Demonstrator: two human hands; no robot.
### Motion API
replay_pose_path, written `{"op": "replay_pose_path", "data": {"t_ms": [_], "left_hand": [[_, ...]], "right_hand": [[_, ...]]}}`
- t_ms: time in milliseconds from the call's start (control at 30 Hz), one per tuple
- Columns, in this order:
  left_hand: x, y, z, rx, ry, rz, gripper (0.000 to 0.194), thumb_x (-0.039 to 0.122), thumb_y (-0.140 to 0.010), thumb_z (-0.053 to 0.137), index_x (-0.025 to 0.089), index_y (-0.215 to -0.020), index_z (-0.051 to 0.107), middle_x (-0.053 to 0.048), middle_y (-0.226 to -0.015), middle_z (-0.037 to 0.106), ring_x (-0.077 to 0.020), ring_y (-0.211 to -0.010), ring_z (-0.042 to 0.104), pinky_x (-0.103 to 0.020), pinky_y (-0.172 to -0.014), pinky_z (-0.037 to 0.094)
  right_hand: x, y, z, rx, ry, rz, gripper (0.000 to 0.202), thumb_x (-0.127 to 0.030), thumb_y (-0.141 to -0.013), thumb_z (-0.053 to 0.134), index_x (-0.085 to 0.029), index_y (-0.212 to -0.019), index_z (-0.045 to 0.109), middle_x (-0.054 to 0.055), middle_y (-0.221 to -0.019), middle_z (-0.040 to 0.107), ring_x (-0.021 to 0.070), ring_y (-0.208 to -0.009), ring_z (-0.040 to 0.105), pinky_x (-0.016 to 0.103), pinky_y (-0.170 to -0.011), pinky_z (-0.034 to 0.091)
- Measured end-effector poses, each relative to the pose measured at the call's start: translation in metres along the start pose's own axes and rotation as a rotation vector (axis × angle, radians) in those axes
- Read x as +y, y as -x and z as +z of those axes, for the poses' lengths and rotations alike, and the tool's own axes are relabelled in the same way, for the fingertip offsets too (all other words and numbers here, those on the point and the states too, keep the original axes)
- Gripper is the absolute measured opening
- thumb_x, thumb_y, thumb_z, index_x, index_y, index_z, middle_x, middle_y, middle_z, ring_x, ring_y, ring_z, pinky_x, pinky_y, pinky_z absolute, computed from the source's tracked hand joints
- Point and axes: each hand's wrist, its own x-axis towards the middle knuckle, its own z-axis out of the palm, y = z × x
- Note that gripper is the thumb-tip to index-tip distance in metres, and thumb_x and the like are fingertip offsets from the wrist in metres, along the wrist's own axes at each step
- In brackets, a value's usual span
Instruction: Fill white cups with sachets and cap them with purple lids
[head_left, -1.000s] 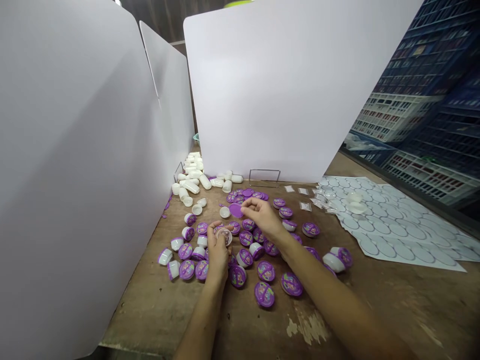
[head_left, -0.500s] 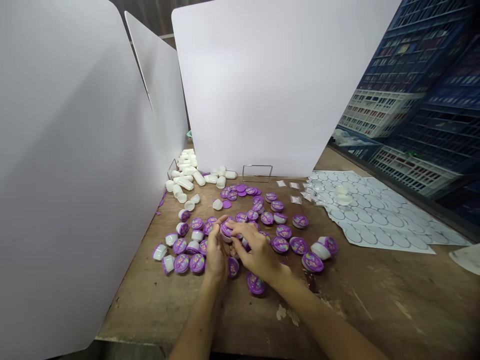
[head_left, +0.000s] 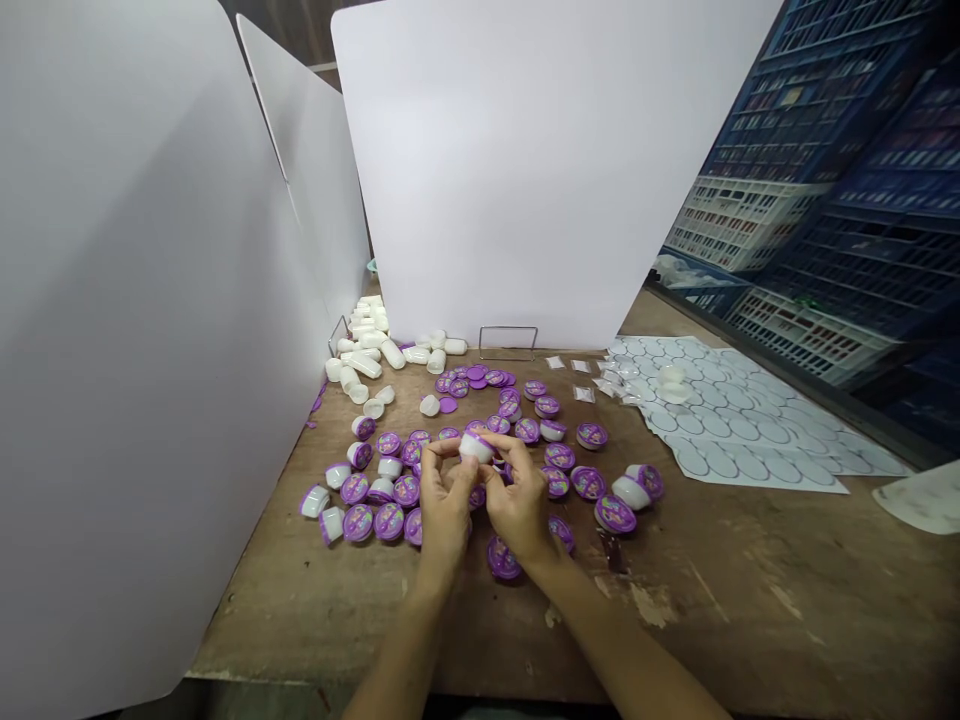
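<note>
Between my two hands is a small white cup with a purple lid (head_left: 475, 449), its white side turned toward me. My left hand (head_left: 445, 500) pinches it from the left with thumb and fingers. From the right, my right hand (head_left: 519, 497) grips the same cup. Around and beneath them lie many similar lidded cups, such as one with a printed purple top (head_left: 389, 521) at the left and another (head_left: 615, 514) at the right. A lidded cup (head_left: 504, 558) sits just below my right hand, partly covered by it.
White empty cups (head_left: 364, 363) are heaped at the back left. Loose purple lids (head_left: 477, 372) lie at the back middle. Small clear packets (head_left: 583, 394) and sheets printed with circles (head_left: 705, 420) are on the right. White panels (head_left: 495, 180) stand behind and left; crates (head_left: 780, 220) rise at right.
The cup in my hands has been turned from purple lid facing up to white side facing me. My right hand has moved from over it to gripping its right side.
</note>
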Motion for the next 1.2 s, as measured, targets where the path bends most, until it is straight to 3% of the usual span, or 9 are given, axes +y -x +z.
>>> {"op": "replay_pose_path", "data": {"t_ms": [100,200,433,600,733,833,967,1067,1200], "left_hand": [[0.002,0.006,0.005,0.127,-0.111,0.162,0.023,0.034,-0.071,0.077,0.018,-0.083,0.066,-0.003,-0.082,0.067,-0.0156,-0.075,0.063,-0.026,-0.071,0.05],[0.005,0.009,0.006,0.178,-0.152,0.21,0.02,0.033,-0.069,0.078,0.018,-0.078,0.069,-0.002,-0.074,0.066,-0.015,-0.067,0.061,-0.025,-0.063,0.049],[-0.002,-0.002,0.001,0.224,0.014,0.09,0.027,0.034,-0.065,0.08,0.017,-0.078,0.064,-0.002,-0.079,0.066,-0.014,-0.072,0.062,-0.025,-0.067,0.05],[-0.013,-0.005,0.003,0.262,0.137,0.017,0.031,0.034,-0.064,0.08,0.018,-0.082,0.06,0.001,-0.077,0.063,-0.0099,-0.068,0.058,-0.021,-0.065,0.046],[-0.016,-0.014,-0.006,0.111,-0.009,-0.032,0.031,0.04,-0.069,0.075,0.018,-0.082,0.058,0.0,-0.075,0.062,-0.013,-0.067,0.059,-0.025,-0.064,0.047],[-0.011,-0.045,-0.025,-0.036,-0.44,0.036,0.028,0.041,-0.076,0.068,0.017,-0.089,0.063,-0.008,-0.09,0.066,-0.0213,-0.083,0.063,-0.034,-0.076,0.05],[-0.004,-0.116,-0.049,0.013,-1.192,0.279,0.045,0.027,-0.082,0.059,0.014,-0.125,0.056,-0.021,-0.126,0.056,-0.0345,-0.121,0.051,-0.048,-0.1,0.038],[-0.011,-0.166,-0.052,-0.103,-1.471,0.199,0.042,0.029,-0.084,0.055,0.017,-0.125,0.058,-0.022,-0.127,0.056,-0.0395,-0.12,0.05,-0.053,-0.098,0.036],[-0.022,-0.199,-0.049,-0.223,-1.462,0.174,0.013,0.023,-0.081,0.056,0.015,-0.082,0.066,-0.018,-0.096,0.067,-0.0344,-0.099,0.061,-0.044,-0.087,0.042]], "right_hand": [[-0.008,0.005,0.003,0.039,-0.062,0.033,0.025,-0.017,-0.088,0.052,-0.024,-0.112,0.058,0.009,-0.11,0.067,0.0225,-0.105,0.063,0.039,-0.092,0.052],[-0.014,0.007,0.005,0.044,-0.043,0.035,0.024,-0.017,-0.088,0.052,-0.024,-0.109,0.059,0.008,-0.106,0.069,0.023,-0.102,0.064,0.039,-0.089,0.053],[-0.012,0.005,0.012,-0.042,-0.117,0.116,0.028,-0.016,-0.086,0.054,-0.023,-0.113,0.057,0.009,-0.117,0.066,0.0221,-0.111,0.062,0.039,-0.096,0.05],[-0.007,-0.003,0.013,-0.062,0.054,0.116,0.025,-0.014,-0.081,0.056,-0.021,-0.104,0.063,0.011,-0.104,0.068,0.0248,-0.098,0.063,0.039,-0.085,0.052],[0.0,-0.006,0.0,-0.079,0.197,0.08,0.022,-0.015,-0.08,0.058,-0.022,-0.101,0.063,0.009,-0.094,0.069,0.0258,-0.088,0.062,0.038,-0.076,0.051],[0.012,0.004,-0.014,-0.174,0.39,0.111,0.021,-0.017,-0.076,0.064,-0.024,-0.095,0.063,0.007,-0.085,0.069,0.028,-0.08,0.061,0.041,-0.073,0.047],[0.036,0.003,-0.031,-0.261,0.503,0.033,0.021,-0.015,-0.078,0.063,-0.024,-0.097,0.063,0.007,-0.093,0.071,0.0272,-0.09,0.064,0.041,-0.082,0.044],[0.067,-0.045,-0.056,-0.26,0.597,0.085,0.022,-0.024,-0.087,0.055,-0.024,-0.107,0.062,0.006,-0.103,0.071,0.0241,-0.096,0.064,0.04,-0.086,0.045],[0.121,-0.137,-0.111,-0.201,0.876,0.396,0.023,-0.015,-0.089,0.045,-0.017,-0.101,0.065,0.011,-0.099,0.071,0.0226,-0.092,0.064,0.035,-0.082,0.045]]}}
